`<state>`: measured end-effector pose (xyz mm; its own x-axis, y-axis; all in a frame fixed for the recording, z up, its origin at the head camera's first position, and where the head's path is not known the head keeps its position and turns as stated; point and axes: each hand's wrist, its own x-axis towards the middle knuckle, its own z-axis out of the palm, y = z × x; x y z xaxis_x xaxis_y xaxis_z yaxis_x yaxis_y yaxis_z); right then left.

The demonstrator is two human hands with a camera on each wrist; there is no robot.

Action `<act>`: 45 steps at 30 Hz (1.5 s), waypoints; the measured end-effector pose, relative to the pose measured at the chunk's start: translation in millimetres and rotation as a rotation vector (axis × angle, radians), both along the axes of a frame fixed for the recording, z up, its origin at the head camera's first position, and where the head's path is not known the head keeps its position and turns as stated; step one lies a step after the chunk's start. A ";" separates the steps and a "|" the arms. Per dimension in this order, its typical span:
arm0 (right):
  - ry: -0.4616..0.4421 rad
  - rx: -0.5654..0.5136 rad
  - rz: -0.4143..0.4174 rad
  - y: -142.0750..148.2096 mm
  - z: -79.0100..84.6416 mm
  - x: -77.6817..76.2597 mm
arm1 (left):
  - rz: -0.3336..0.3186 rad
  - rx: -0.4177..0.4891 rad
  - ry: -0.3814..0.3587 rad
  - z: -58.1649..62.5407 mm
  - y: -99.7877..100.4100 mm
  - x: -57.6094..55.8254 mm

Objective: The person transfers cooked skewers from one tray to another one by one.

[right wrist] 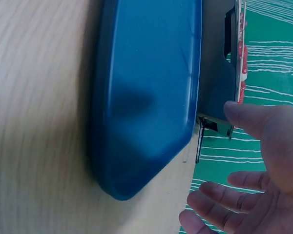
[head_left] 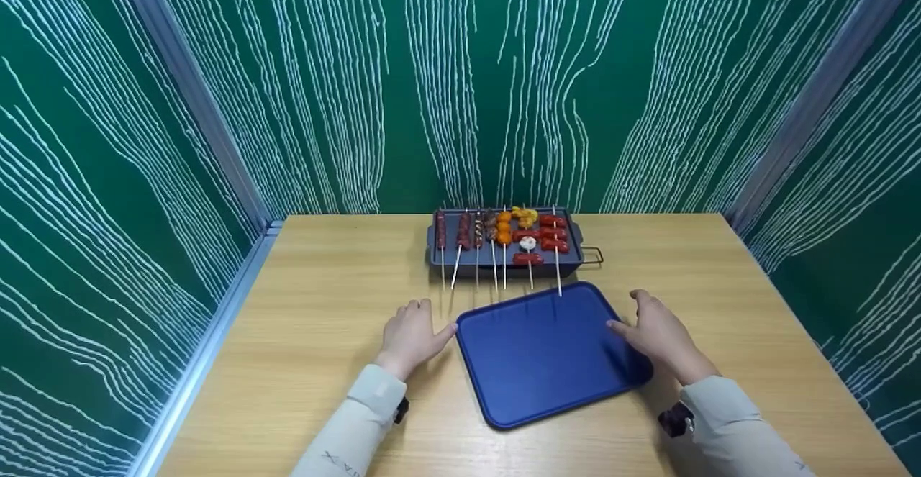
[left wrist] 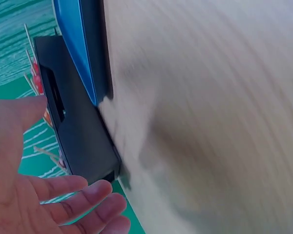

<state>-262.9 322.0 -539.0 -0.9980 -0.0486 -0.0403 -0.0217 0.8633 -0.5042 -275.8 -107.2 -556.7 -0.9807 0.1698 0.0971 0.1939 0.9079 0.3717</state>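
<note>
A blue rectangular tray [head_left: 547, 355] lies slightly turned on the table, with nothing on it. At its left side is my left hand [head_left: 416, 337], fingers spread and relaxed, the thumb tip right by the tray's upper left corner in the head view. My right hand [head_left: 662, 337] hovers at the right edge, its thumb overlapping the rim there. Both palms face inward and hold nothing, as the left wrist view of the hand [left wrist: 63, 200] and the right wrist view of the hand [right wrist: 263, 170] show. Behind the tray stands a dark grill box [head_left: 475, 271] bearing several skewers.
The skewers carry red sausages [head_left: 554, 232], orange balls [head_left: 504, 226], yellow pieces [head_left: 525, 216] and dark meat [head_left: 464, 231]; their sticks stick out over the grill's front. A wire handle [head_left: 593, 255] juts from its right end. Green walls with white lines enclose the wooden table [head_left: 324, 304].
</note>
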 end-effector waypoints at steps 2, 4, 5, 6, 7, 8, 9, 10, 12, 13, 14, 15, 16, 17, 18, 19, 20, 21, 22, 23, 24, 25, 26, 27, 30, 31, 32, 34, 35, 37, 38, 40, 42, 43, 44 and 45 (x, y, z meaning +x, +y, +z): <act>-0.003 -0.015 0.002 1.3 -3.5 -0.4 | 0.004 0.015 -0.020 -1.8 3.7 1.6; -0.002 -0.022 0.001 3.0 -7.8 -0.8 | 0.006 0.044 -0.044 -3.4 7.3 3.2; 0.001 -0.021 0.004 3.8 -10.1 -0.8 | 0.006 0.064 -0.059 -4.1 9.0 4.2; 0.001 -0.022 0.004 4.6 -12.8 -1.1 | 0.005 0.087 -0.074 -4.7 10.6 5.4; 0.000 -0.021 0.004 5.1 -15.2 -1.1 | 0.004 0.113 -0.089 -5.6 12.2 6.4; -0.002 -0.023 0.003 5.6 -17.5 -1.2 | 0.005 0.142 -0.098 -6.4 13.7 7.4; 0.000 -0.019 0.008 6.1 -20.1 -1.6 | 0.004 0.169 -0.104 -7.1 15.1 8.2; 0.000 -0.018 0.010 6.3 -22.3 -2.0 | 0.005 0.192 -0.114 -7.8 16.5 9.2; -0.001 -0.016 0.013 6.3 -26.0 -3.0 | -0.001 0.215 -0.106 -15.8 18.1 7.5; 0.000 -0.014 0.016 6.0 -27.3 -3.5 | -0.001 0.224 -0.108 -16.5 19.2 7.9; 0.001 -0.010 0.020 5.9 -28.8 -4.3 | 0.001 0.228 -0.112 -17.0 20.2 8.2; 0.005 -0.004 0.025 5.4 -29.5 -4.9 | 0.000 0.222 -0.107 -22.1 20.4 5.9; 0.008 0.002 0.028 4.8 -29.8 -5.5 | 0.003 0.230 -0.116 -22.9 21.2 5.9; 0.012 0.009 0.032 4.4 -30.2 -6.2 | 0.004 0.239 -0.124 -23.7 22.1 5.4; 0.018 0.015 0.035 4.1 -30.4 -6.6 | 0.006 0.248 -0.134 -24.4 23.0 5.3; 0.024 0.022 0.037 3.8 -30.5 -7.0 | 0.017 0.262 -0.162 -18.0 24.9 8.4; 0.030 0.027 0.038 3.5 -30.6 -7.4 | 0.022 0.270 -0.175 -18.6 25.9 8.4; 0.037 0.031 0.040 3.4 -30.6 -7.7 | 0.026 0.277 -0.185 -18.9 27.0 8.5; 0.046 0.036 0.042 3.5 -31.0 -8.1 | 0.031 0.291 -0.203 -14.5 28.9 11.3; 0.052 0.037 0.042 3.7 -31.6 -8.3 | 0.033 0.291 -0.212 -14.4 30.1 11.9; 0.059 0.038 0.043 3.7 -32.0 -8.3 | 0.035 0.291 -0.219 -14.4 31.4 12.6; 0.064 0.039 0.043 4.0 -33.0 -8.6 | 0.035 0.292 -0.227 -14.5 32.6 13.1; 0.071 0.046 0.048 3.9 -33.6 -8.6 | 0.031 0.292 -0.230 -14.8 33.7 13.6; 0.076 0.053 0.051 4.1 -34.7 -8.7 | 0.029 0.291 -0.233 -15.0 34.8 14.0; 0.073 0.072 0.054 4.2 -37.5 -9.4 | 0.024 0.299 -0.240 -15.1 37.8 15.2; 0.072 0.076 0.056 4.4 -38.3 -9.9 | 0.024 0.305 -0.245 -15.0 38.6 15.6; 0.071 0.081 0.060 4.3 -38.8 -10.3 | 0.025 0.310 -0.248 -14.7 39.4 15.9; 0.068 0.075 0.060 4.3 -39.6 -11.1 | 0.028 0.327 -0.255 -14.9 41.0 16.4; 0.067 0.070 0.056 4.2 -39.7 -11.5 | 0.029 0.337 -0.261 -15.3 41.7 16.2; 0.063 0.063 0.054 4.1 -39.9 -12.0 | 0.023 0.362 -0.268 -15.8 43.0 16.4; 0.061 0.060 0.053 4.2 -40.4 -12.4 | 0.021 0.378 -0.270 -16.1 43.5 16.6; 0.054 0.057 0.047 4.3 -40.5 -12.8 | 0.015 0.411 -0.290 -16.2 44.4 17.2; 0.050 0.059 0.046 4.5 -40.5 -12.6 | 0.014 0.452 -0.323 -15.8 45.1 18.3; 0.052 0.062 0.046 4.6 -40.5 -12.7 | 0.018 0.469 -0.341 -15.4 45.6 18.9; 0.048 0.065 0.044 4.8 -40.5 -12.7 | 0.021 0.478 -0.354 -15.4 46.1 19.2; 0.042 0.068 0.042 4.7 -40.1 -12.5 | 0.025 0.482 -0.366 -15.2 46.6 19.4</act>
